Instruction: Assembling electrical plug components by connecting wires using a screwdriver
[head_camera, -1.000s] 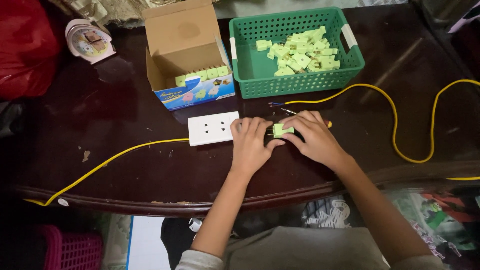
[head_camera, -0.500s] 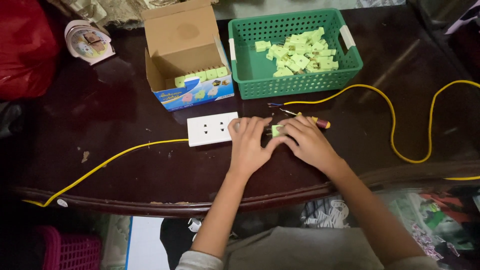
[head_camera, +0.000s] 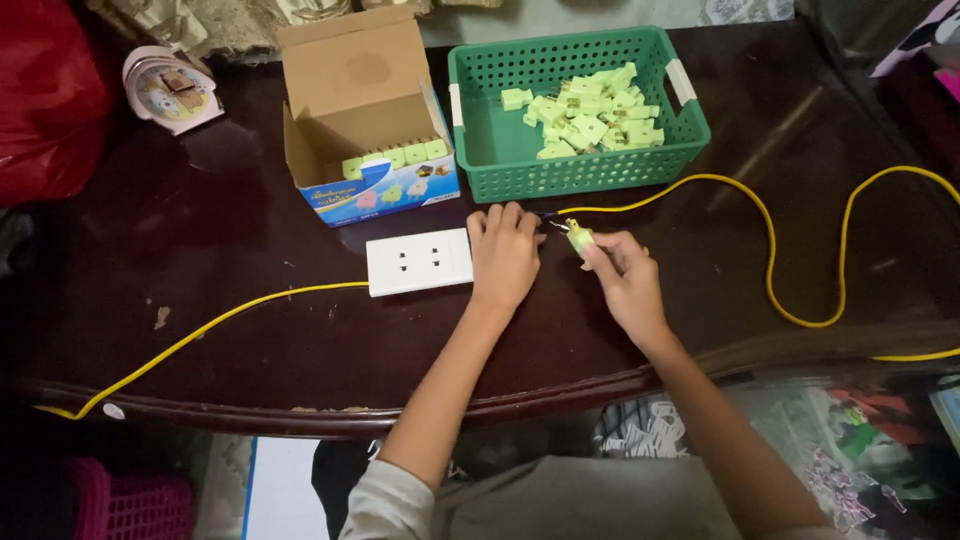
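Two hands | right hand (head_camera: 628, 285) fingers pinch one green plug (head_camera: 579, 238) | left hand (head_camera: 503, 257) flat, empty | one basket (head_camera: 500, 150)

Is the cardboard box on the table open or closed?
Open: the cardboard box has its lid flap raised, and green plugs show inside.

The dark wooden table (head_camera: 250, 330) bears one green plastic basket (head_camera: 500, 150), one open cardboard box (head_camera: 350, 90), one white rectangular socket block (head_camera: 418, 261), one round pink clock (head_camera: 170, 88) and two yellow cables (head_camera: 800, 310).
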